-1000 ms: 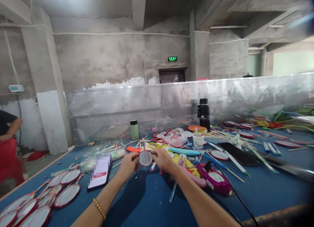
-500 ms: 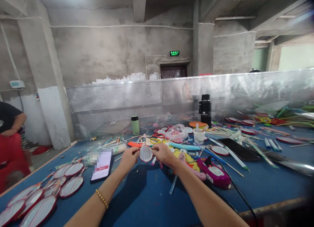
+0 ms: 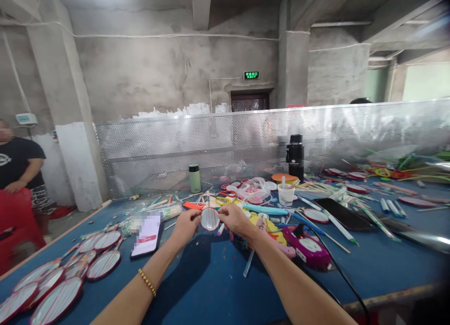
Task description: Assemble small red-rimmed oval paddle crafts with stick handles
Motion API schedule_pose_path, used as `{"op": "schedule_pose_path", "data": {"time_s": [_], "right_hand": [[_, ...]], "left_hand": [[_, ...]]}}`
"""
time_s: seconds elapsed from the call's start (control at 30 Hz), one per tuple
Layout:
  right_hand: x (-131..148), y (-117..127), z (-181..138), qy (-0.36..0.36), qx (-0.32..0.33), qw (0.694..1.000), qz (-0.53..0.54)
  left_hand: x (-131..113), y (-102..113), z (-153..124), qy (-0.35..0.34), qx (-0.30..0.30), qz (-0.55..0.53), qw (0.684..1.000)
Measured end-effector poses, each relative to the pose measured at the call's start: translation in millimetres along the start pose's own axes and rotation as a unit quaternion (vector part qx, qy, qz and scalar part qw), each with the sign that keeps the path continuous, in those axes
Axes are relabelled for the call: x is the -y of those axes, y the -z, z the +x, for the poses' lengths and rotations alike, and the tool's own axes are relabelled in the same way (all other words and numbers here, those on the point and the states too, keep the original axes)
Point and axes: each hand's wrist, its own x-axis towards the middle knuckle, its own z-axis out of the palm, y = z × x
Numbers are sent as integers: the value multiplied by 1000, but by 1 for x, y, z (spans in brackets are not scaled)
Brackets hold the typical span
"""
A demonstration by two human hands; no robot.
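Above the blue table, a small round fan (image 3: 210, 219) with a thin red rim and a pale striped face is held between both hands, its stick handle pointing away from me. My left hand (image 3: 187, 226) pinches the fan's left edge. On the opposite edge, the fingers of my right hand (image 3: 236, 220) are closed on the rim. An orange-handled tool (image 3: 193, 205) and yellow scissors (image 3: 222, 201) lie just behind the fan. Similar red-rimmed round fans (image 3: 103, 265) overlap in a group at the left.
A lit phone (image 3: 146, 236) leans left of my hands. To the right are a purple device (image 3: 307, 246) with a cable, a white cup (image 3: 286, 193), a dark phone (image 3: 342, 214) and scattered sticks. A green bottle (image 3: 194, 178) and black thermos (image 3: 295, 157) stand before the perforated metal screen (image 3: 168, 142).
Both hands keep their hold on the fan with almost no movement. The view has shifted slightly, and the person at the far left shows more and stands more upright.
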Motion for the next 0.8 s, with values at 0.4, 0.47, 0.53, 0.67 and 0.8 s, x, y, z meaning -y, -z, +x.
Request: {"op": "schedule_pose_path", "data": {"time_s": [0.4,0.47,0.53,0.67,0.8], "right_hand": [[-5,-1,3,14,7,1000,-8],[-4,-1,3,11,13,1000,-3],[-4,-1,2,5,21,1000,6],[-4,-2,0,-14,47,998,40],[-6,-3,0,-36,63,994,80]], "left_hand": [[-6,0,-2,-4,-3,18,1000],[-6,0,-2,-6,1,22,1000],[-6,0,-2,-7,3,26,1000],[-6,1,-3,-2,1,31,1000],[-5,2,-2,5,2,34,999]]}}
